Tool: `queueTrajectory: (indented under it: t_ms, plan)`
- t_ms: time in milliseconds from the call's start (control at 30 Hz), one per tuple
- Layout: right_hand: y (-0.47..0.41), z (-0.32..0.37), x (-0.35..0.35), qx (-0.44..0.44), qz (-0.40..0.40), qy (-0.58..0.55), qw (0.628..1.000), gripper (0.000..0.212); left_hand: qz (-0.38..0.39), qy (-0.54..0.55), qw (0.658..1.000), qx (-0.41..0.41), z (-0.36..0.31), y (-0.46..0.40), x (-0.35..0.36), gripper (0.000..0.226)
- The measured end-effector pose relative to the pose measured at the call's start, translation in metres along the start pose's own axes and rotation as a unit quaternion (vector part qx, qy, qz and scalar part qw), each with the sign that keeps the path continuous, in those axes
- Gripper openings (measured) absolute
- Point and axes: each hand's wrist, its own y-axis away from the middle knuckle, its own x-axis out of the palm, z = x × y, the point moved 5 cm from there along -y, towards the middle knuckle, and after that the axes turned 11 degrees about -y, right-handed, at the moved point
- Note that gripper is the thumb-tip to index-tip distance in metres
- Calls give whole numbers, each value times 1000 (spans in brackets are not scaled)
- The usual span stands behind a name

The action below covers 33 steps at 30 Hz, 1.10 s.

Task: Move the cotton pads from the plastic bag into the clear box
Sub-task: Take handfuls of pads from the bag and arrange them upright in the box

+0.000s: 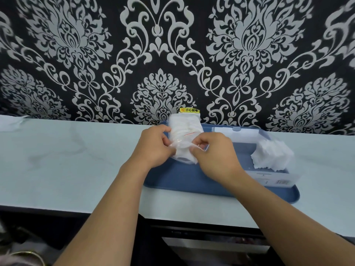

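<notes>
A clear plastic bag [184,131] stuffed with white cotton pads stands over the left part of a blue tray [184,181]. My left hand [153,146] pinches the bag's near left edge, and my right hand [213,150] pinches its near right edge beside the red zip line. To the right on the tray lies the clear box [269,173], with its lid [236,132] tipped back toward the wall. A pile of white cotton pads [272,156] sits inside the box at its right end.
The tray lies on a pale counter [76,160] against a black wall with a silver pattern. A yellow warning label [189,110] is on the wall behind the bag. A dark cabinet front [211,242] lies below the counter edge.
</notes>
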Motion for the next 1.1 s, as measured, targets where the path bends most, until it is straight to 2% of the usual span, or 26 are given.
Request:
queueTrajectory:
  t_ms: [100, 200, 300, 367, 433, 500, 600, 667, 733, 800, 867, 967, 1033, 1100]
  plan:
    - [8, -6, 5, 84, -29, -183, 979, 10, 9, 35, 999, -12, 3, 0, -1, 57]
    - [14, -8, 22, 176, -62, -351, 917, 11, 1, 63, 998, -23, 3, 2, -1, 49]
    - [21, -9, 39, 235, -82, -434, 866, 14, -18, 61, 998, -19, 1, 3, 0, 40]
    - [25, -8, 46, 246, -88, -443, 858, 14, -23, 71, 997, -22, -1, 3, 1, 38]
    - [24, -5, 48, 240, -75, -425, 870, 20, -23, 77, 997, -20, -2, 4, 3, 36]
    - [19, -5, 49, 220, -55, -370, 901, 23, -21, 63, 998, -11, -5, 5, 3, 36]
    - [8, -2, 46, 132, -16, -183, 974, 10, -15, 48, 999, -9, -6, 8, 1, 30]
    - [7, 3, 42, 69, 11, -47, 996, 10, -7, 51, 999, -15, -5, 10, -1, 29]
    - [7, 6, 37, 30, 18, 17, 999, 29, -4, 55, 998, -21, -5, 10, -1, 33]
    - [6, 5, 35, 18, 26, 13, 999, 52, 2, 52, 998, -24, -5, 10, -1, 38]
    - [4, 5, 35, 18, 51, 12, 998, 64, 16, 49, 998, -22, -3, 9, 1, 38]
    - [-3, 6, 29, 0, 95, 31, 995, 54, 40, 59, 997, -16, -1, 8, 5, 35]
    - [-8, 5, 22, -19, 88, 57, 994, 37, 47, 66, 997, -12, -1, 7, 7, 27]
    - [-11, 4, 19, -23, 81, 72, 994, 34, 53, 74, 996, -9, -2, 7, 7, 15]
